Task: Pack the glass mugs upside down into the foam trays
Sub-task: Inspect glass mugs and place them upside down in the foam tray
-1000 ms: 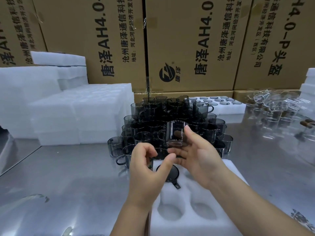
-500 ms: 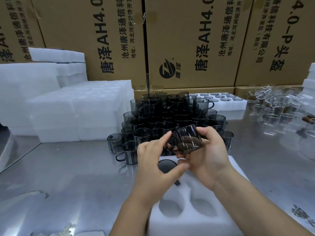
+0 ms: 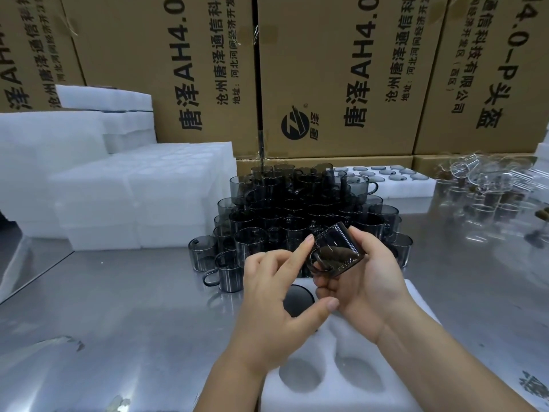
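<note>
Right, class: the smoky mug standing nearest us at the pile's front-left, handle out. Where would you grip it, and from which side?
Probably take its handle, coming from the front left. The mug stands upright with the handle jutting that way over the table, while other mugs crowd its back and right.

Single head-worn wide-angle view.
The camera is looking forward and down, sitting close over the foam tray (image 3: 326,399) on the steel table (image 3: 118,307) and facing the cardboard cartons (image 3: 341,69) behind.
</note>
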